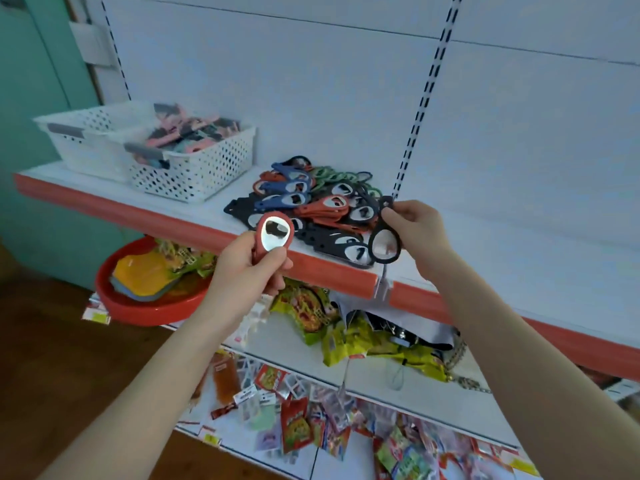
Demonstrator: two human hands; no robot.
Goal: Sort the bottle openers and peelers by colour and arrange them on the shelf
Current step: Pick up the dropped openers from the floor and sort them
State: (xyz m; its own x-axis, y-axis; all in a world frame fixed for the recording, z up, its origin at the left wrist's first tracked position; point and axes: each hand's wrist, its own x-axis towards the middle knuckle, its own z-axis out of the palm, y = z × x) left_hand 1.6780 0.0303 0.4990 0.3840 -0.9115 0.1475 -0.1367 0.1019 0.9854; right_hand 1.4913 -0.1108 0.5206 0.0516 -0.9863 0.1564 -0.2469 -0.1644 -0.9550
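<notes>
- L hand: fingers curled round red opener, metal face up, just front-left of pile.
- R hand: pinches black opener by its narrow end, ring hanging down, at pile's right edge.
- Pile: mixed red, blue, black, green openers on shelf.
- Basket w/ peelers: left of pile.

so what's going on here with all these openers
A person is sorting bottle openers at a shelf. The left hand holds a red opener, and the right hand pinches a black opener by its end. A mixed pile of red, blue, green and black ones lies on the shelf, beside two white baskets.
</notes>
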